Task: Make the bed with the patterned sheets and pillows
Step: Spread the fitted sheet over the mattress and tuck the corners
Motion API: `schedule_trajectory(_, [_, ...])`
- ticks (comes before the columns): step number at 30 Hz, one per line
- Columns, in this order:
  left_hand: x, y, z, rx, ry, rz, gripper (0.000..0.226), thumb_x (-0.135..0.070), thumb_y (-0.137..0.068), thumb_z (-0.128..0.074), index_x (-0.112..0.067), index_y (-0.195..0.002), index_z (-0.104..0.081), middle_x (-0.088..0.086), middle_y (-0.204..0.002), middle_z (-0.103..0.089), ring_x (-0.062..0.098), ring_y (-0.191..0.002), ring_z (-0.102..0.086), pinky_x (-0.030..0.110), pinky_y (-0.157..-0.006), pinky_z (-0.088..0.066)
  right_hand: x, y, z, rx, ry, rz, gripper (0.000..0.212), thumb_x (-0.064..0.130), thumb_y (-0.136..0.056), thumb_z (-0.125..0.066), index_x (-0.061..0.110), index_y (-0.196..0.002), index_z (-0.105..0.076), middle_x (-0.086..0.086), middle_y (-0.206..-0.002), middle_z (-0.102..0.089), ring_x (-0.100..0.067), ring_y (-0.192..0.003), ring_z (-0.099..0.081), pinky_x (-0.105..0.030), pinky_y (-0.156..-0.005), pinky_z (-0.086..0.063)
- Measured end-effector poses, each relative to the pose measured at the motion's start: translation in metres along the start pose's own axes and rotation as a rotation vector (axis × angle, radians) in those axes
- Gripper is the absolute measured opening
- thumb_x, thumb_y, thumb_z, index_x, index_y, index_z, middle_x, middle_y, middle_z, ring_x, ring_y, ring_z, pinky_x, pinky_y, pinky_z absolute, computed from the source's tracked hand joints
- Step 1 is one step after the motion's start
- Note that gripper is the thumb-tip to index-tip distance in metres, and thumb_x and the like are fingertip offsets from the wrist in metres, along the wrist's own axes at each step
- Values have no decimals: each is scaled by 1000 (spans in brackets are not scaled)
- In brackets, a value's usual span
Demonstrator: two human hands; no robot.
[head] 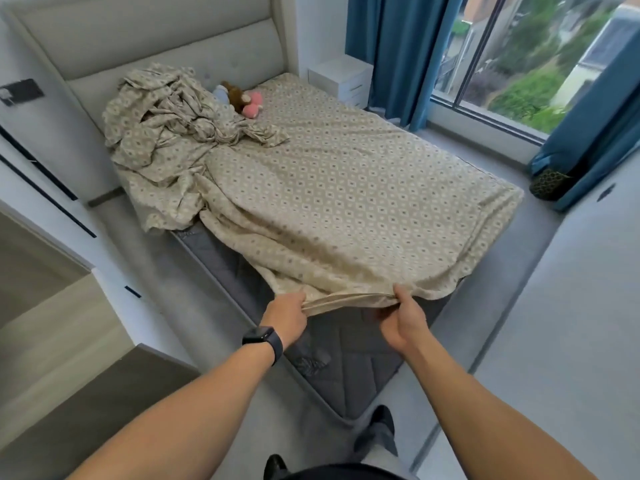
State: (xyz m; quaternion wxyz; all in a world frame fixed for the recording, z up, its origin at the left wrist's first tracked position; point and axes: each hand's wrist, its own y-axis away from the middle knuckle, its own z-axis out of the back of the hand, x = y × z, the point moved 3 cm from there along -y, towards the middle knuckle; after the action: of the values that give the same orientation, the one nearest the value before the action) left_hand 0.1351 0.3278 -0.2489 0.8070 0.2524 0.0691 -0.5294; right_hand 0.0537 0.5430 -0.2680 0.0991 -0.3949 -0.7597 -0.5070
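A beige patterned fitted sheet (346, 188) covers most of the bed, fitted over the far right corner. Its near edge is bunched and lifted above the bare grey mattress (343, 358) at the near corner. My left hand (287, 317), with a black watch on the wrist, grips the sheet's elastic hem on the left. My right hand (403, 322) pinches the same hem to the right. A crumpled heap of matching patterned bedding (166, 133) lies at the head of the bed on the left.
Soft toys (242, 98) lie by the padded headboard (145, 39). A white nightstand (341, 77) stands beside blue curtains (398, 53) and a large window. A dark round basket (549, 183) sits on the floor at right. My shoes (377, 434) stand at the bed's near corner.
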Motion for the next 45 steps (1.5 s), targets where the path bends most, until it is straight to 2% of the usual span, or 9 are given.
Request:
schedule_trajectory(4, [1,24,3,196,263,-129,14,-13,-90,-50,-13,-76,-48,7,-75,-57,28,-71,-50,36,-57,-30,-61,41,-13,66,344,-152,41,52,-98,-57,16,-114,-68,-4,-102,-68,-20,-93,-64,-36,-81,-49])
schedule_trajectory(8, [2,69,-16,419,339,-231,20,-28,-93,-53,-13,-81,-57,9,-84,-65,19,-72,-53,34,-67,-39,-137,71,-18,20,379,-239,36,35,-103,-56,5,-116,-72,-14,-95,-75,-27,-81,-70,-37,-68,-58])
schedule_trajectory(15, [65,110,-15,108,-228,-192,19,-21,-90,-50,-32,-105,-55,0,-109,-59,30,-98,-63,35,-69,-43,-138,97,-19,-149,185,-36,25,19,-109,-43,7,-116,-63,-13,-102,-71,-30,-92,-69,-45,-84,-58])
schedule_trajectory(21, [90,143,-8,-43,-255,-111,11,-5,-86,-49,-15,-80,-49,7,-84,-55,35,-87,-58,38,-65,-42,-111,101,0,-196,127,87,19,24,-103,-55,14,-115,-66,-7,-108,-73,-26,-96,-69,-42,-91,-58])
schedule_trajectory(27, [56,176,1,284,229,-223,29,0,-83,-45,-21,-65,-38,-2,-64,-44,19,-61,-41,30,-52,-27,-144,122,-2,-47,211,-45,48,51,-95,-63,13,-126,-62,-14,-118,-70,-33,-111,-66,-51,-102,-51])
schedule_trajectory(30, [51,188,2,435,374,-265,7,-21,-78,-50,-16,-79,-54,-4,-69,-53,13,-62,-48,27,-60,-38,-187,137,-2,6,330,-158,41,33,-102,-57,2,-128,-61,-23,-119,-69,-37,-114,-65,-53,-105,-50])
schedule_trajectory(36, [141,195,-3,358,-57,-395,24,-15,-84,-55,-29,-102,-61,1,-104,-68,24,-95,-63,36,-78,-50,-227,157,-1,-174,148,-65,30,23,-107,-49,3,-129,-54,-18,-123,-66,-37,-115,-64,-55,-106,-48])
schedule_trajectory(41, [193,200,-10,389,-213,-320,15,-11,-92,-47,-18,-80,-52,12,-92,-65,30,-79,-56,32,-63,-37,-228,179,10,-305,36,54,26,33,-106,-53,11,-117,-60,-10,-108,-68,-27,-87,-67,-38,-68,-61])
schedule_trajectory(45, [165,231,-11,552,26,-460,29,-23,-99,-47,-15,-71,-47,14,-77,-62,26,-69,-53,32,-59,-33,-235,207,22,-387,87,175,24,28,-109,-45,13,-98,-61,-2,-80,-58,-11,-53,-45,-20,-35,-37])
